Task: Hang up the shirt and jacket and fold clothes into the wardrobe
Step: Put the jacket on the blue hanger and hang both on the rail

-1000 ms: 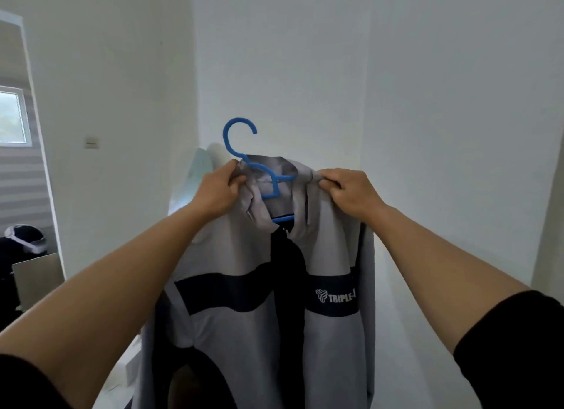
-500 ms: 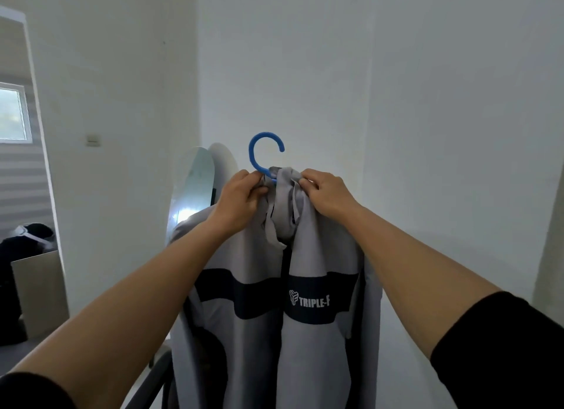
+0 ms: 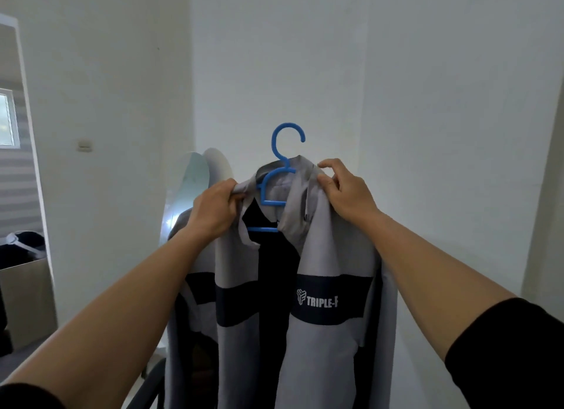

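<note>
A grey jacket (image 3: pixel 329 256) with a dark chest band and white "TRIPLE-F" lettering hangs on a blue plastic hanger (image 3: pixel 276 176), held up in front of me. The hanger's hook sticks up free above the collar. My left hand (image 3: pixel 215 212) grips the left side of the collar. My right hand (image 3: pixel 345 192) pinches the right side of the collar between thumb and fingers. The front of the jacket is open, showing the dark lining and the hanger's lower bar.
White walls meet in a corner straight ahead. An oval mirror (image 3: pixel 186 201) leans against the wall behind the jacket on the left. A doorway (image 3: pixel 18 195) at far left opens on another room with a window. A dark chair part (image 3: pixel 146 387) shows at the bottom.
Both hands have spread the collar apart again, exposing the hanger's inner loop and bar. The jacket front has opened, and the hanger hook stands higher above the collar.
</note>
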Demonstrator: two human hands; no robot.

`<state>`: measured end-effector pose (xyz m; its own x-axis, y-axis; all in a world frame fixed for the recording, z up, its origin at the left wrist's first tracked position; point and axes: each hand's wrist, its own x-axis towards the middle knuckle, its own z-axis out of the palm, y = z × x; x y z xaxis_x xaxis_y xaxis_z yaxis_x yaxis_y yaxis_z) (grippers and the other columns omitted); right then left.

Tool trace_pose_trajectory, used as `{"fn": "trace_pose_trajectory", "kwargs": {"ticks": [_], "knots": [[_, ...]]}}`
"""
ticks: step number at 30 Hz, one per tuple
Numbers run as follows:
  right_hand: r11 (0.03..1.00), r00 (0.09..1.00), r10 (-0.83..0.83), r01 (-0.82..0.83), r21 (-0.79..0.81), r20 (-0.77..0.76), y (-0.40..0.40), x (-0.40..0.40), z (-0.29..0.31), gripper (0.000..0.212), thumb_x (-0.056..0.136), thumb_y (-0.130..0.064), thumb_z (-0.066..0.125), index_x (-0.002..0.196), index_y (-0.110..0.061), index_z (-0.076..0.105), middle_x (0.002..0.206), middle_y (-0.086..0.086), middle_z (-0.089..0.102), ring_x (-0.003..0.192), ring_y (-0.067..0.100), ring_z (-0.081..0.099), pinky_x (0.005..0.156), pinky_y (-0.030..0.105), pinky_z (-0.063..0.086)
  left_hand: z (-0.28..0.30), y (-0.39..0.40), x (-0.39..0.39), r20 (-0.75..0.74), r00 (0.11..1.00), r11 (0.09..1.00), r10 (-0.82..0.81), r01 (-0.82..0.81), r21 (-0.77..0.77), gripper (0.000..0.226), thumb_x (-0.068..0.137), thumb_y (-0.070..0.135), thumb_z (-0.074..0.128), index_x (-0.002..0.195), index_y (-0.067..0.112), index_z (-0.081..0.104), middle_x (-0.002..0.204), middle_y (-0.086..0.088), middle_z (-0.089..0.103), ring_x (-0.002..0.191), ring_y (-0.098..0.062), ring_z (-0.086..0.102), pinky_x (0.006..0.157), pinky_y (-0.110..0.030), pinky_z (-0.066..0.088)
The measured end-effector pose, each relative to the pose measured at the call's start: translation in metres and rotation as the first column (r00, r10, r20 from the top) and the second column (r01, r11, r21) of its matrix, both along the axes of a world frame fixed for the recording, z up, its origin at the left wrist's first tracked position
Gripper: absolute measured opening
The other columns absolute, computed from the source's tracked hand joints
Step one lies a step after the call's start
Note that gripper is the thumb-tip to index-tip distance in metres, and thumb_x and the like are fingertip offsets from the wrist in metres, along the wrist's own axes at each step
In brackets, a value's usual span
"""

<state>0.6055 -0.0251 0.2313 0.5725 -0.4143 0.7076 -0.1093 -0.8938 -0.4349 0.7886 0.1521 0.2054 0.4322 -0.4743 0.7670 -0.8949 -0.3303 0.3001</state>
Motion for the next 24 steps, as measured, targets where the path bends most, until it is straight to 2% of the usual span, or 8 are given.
{"fn": "trace_pose_trajectory", "kwargs": {"ticks": [4,7,9,12,17,20,22,24], "knots": [[0.971,0.980,-0.096,0.054,-0.231,-0.175,-0.014,-0.013,-0.012,0.037,0.098,-0.030,0.043,0.135,-0.028,0.042,0.118,0.003,0.060,0.105,0.026,0.056,0.087,0.035,0.043,0.017,0.002,0.001,0.018,0.994,0.993,0.111,-0.111,-0.039,0.016,0.094,0.020,0.045,0.086,0.007,0.052,0.100,-0.023,0.062,0.092,-0.043,0.056,0.073,-0.040,0.038],[0.957,0.973,-0.172,0.128,-0.262,-0.153,-0.018,-0.018,-0.021,0.045,0.096,-0.029,0.045,0.140,-0.030,0.038,0.120,0.007,0.058,0.107,0.028,0.054,0.091,0.038,0.043,0.025,0.000,-0.005,0.069,0.989,0.992,0.127,-0.125,-0.035,0.016,0.094,0.022,0.045,0.084,0.010,0.048,0.102,-0.021,0.061,0.094,-0.042,0.055,0.072,-0.039,0.035],[0.898,0.958,-0.268,0.212,-0.385,-0.099,-0.014,-0.022,-0.020,0.056,0.091,-0.044,0.048,0.144,-0.034,0.032,0.118,0.007,0.054,0.106,0.026,0.052,0.090,0.043,0.043,0.028,-0.003,-0.009,0.085,0.988,0.991,0.130,-0.128,-0.032,0.016,0.094,0.022,0.045,0.083,0.012,0.046,0.101,-0.020,0.060,0.094,-0.041,0.055,0.071,-0.038,0.032],[0.812,0.961,-0.275,0.255,-0.525,0.040,0.002,-0.027,-0.014,0.080,0.074,-0.064,0.055,0.145,-0.036,0.031,0.135,0.009,0.045,0.119,0.028,0.047,0.091,0.048,0.039,0.032,-0.008,-0.016,0.104,0.985,0.990,0.135,-0.131,-0.049,0.018,0.093,0.024,0.045,0.087,0.008,0.051,0.101,-0.019,0.060,0.094,-0.040,0.055,0.070,-0.038,0.032],[0.736,0.898,-0.436,0.396,-0.549,0.063,0.036,-0.028,-0.002,0.095,0.074,-0.051,0.072,0.148,-0.041,0.013,0.153,0.016,0.021,0.138,0.035,0.027,0.102,0.056,0.030,0.039,-0.022,-0.044,0.164,0.985,0.998,0.060,-0.057,-0.027,0.022,0.094,0.025,0.044,0.094,0.005,0.054,0.103,-0.019,0.059,0.096,-0.038,0.055,0.072,-0.038,0.033],[0.687,0.818,-0.574,0.506,-0.521,0.038,0.039,-0.042,-0.005,0.089,0.084,-0.039,0.065,0.149,-0.040,0.004,0.149,0.015,0.025,0.130,0.035,0.037,0.100,0.053,0.032,0.045,-0.029,-0.065,0.215,0.977,1.000,-0.001,0.006,-0.021,0.020,0.094,0.023,0.043,0.094,0.005,0.053,0.102,-0.018,0.059,0.094,-0.038,0.054,0.074,-0.038,0.031],[0.662,0.789,-0.611,0.558,-0.501,0.071,0.034,-0.058,-0.008,0.083,0.087,-0.030,0.060,0.150,-0.035,0.006,0.138,0.013,0.041,0.107,0.034,0.054,0.086,0.047,0.039,0.046,-0.036,-0.078,0.247,0.968,0.999,-0.040,0.045,-0.017,0.021,0.095,0.024,0.043,0.094,0.006,0.052,0.100,-0.017,0.059,0.092,-0.038,0.054,0.072,-0.037,0.028],[0.651,0.771,-0.633,0.577,-0.493,0.067,0.030,-0.076,-0.008,0.081,0.088,-0.028,0.059,0.150,-0.032,0.007,0.129,0.012,0.049,0.091,0.035,0.058,0.075,0.043,0.041,0.046,-0.042,-0.087,0.272,0.955,0.990,-0.119,0.134,-0.037,0.023,0.095,0.028,0.044,0.101,0.007,0.052,0.101,-0.015,0.061,0.093,-0.037,0.055,0.073,-0.037,0.028]]}}
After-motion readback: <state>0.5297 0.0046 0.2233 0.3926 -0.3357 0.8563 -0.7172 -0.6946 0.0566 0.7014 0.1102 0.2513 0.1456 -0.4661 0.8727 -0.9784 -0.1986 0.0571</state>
